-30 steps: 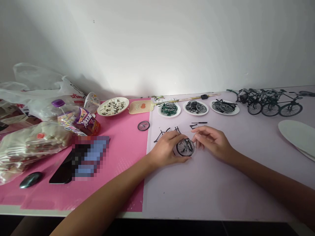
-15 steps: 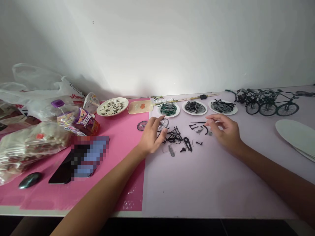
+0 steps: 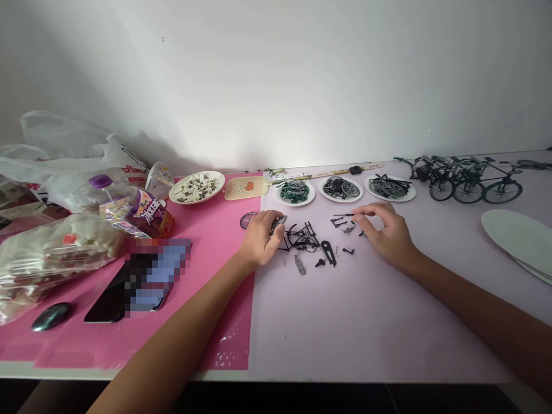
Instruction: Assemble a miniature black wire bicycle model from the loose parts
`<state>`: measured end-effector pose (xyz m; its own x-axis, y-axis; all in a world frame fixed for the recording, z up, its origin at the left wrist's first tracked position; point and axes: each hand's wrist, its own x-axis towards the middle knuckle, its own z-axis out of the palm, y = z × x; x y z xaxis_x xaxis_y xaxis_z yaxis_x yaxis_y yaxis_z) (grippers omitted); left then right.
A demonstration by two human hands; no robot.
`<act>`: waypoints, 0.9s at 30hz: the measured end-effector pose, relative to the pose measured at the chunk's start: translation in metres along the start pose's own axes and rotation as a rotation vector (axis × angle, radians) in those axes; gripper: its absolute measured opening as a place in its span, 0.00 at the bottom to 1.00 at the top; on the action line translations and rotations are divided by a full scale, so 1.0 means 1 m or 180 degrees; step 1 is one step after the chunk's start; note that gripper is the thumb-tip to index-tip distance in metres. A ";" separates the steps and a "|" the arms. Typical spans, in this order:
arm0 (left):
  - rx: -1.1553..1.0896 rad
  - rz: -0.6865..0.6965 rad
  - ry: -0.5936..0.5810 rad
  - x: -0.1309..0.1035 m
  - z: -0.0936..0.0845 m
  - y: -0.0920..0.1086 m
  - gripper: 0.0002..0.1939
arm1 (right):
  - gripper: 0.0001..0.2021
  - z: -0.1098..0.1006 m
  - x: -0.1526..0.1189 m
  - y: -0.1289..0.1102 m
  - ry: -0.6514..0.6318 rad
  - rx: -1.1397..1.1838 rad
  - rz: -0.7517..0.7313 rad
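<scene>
Loose black plastic model-bicycle parts (image 3: 329, 253) lie at the middle of the pink-and-lilac bench (image 3: 345, 322), well back from its front edge. Flanking them, the bare hands are apart: the left hand (image 3: 261, 238) is clamped on a thin grey spoked wheel (image 3: 278, 223), best gripped lightly by the rim; the right hand (image 3: 388, 233) meets a slim black rod (image 3: 344, 215), its grip unclear. Round white plates (image 3: 340, 199) of parts line the back edge.

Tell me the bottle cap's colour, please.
The bottle cap is purple, as the head view shows.
</scene>
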<state>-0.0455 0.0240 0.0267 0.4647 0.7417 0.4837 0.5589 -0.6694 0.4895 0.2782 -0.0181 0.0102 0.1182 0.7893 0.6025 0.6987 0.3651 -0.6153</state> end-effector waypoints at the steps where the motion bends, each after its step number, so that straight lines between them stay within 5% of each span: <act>1: -0.0002 0.0008 -0.0013 0.000 0.000 0.000 0.31 | 0.08 0.000 0.000 0.002 0.0005 -0.0034 0.0000; 15: -0.0013 0.0007 -0.0144 0.000 -0.003 0.005 0.30 | 0.13 0.007 0.005 0.032 -0.0345 -0.0663 -0.0112; 23: 0.0008 -0.0077 -0.0153 0.001 -0.002 0.007 0.25 | 0.16 -0.009 0.011 0.027 -0.0794 -0.1958 0.0165; 27: 0.0046 -0.0056 -0.0101 0.001 0.000 0.009 0.25 | 0.15 -0.010 0.012 0.034 -0.0750 -0.2018 -0.0101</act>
<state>-0.0401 0.0185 0.0320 0.4760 0.7545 0.4518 0.5768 -0.6557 0.4872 0.3104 -0.0011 0.0013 -0.0160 0.8958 0.4442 0.9866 0.0864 -0.1387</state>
